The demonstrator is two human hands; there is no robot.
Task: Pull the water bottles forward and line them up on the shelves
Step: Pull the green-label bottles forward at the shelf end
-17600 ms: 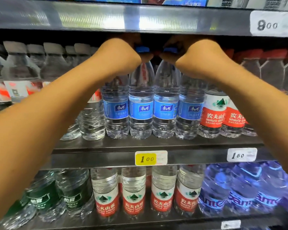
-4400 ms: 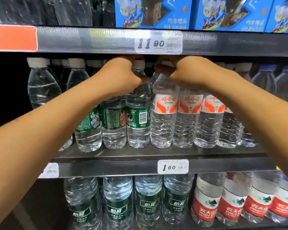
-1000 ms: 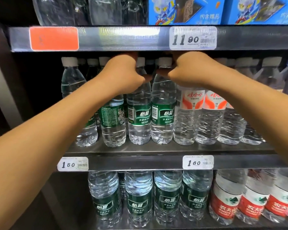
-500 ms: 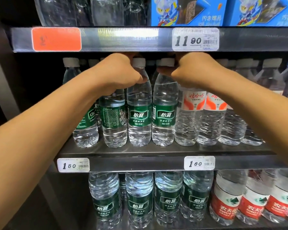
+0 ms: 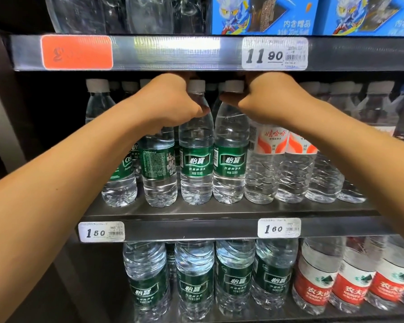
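Two clear bottles with green labels stand side by side near the front of the middle shelf [image 5: 219,213]. My left hand [image 5: 170,101] grips the neck of the left green-label bottle [image 5: 196,164], thumb on its shoulder. My right hand [image 5: 266,99] grips the neck of the right green-label bottle [image 5: 230,162]. Both white caps show between my hands. Left of them stand two more green-label bottles [image 5: 158,169], one turned sideways. Right of them runs a row of orange-and-white label bottles [image 5: 268,159]. My fingertips are hidden behind the necks.
The upper shelf edge [image 5: 173,52] with an orange tag and an 11.90 tag hangs just above my hands. Blue boxes [image 5: 264,15] stand on top. Below, large green-label bottles [image 5: 194,283] and red-label bottles [image 5: 317,285] fill the lower shelf. A dark cabinet wall is at left.
Both green-label bottles have come forward toward the shelf edge, now level with the neighbouring bottles. My hands kept their grip on the necks and shifted slightly toward me.
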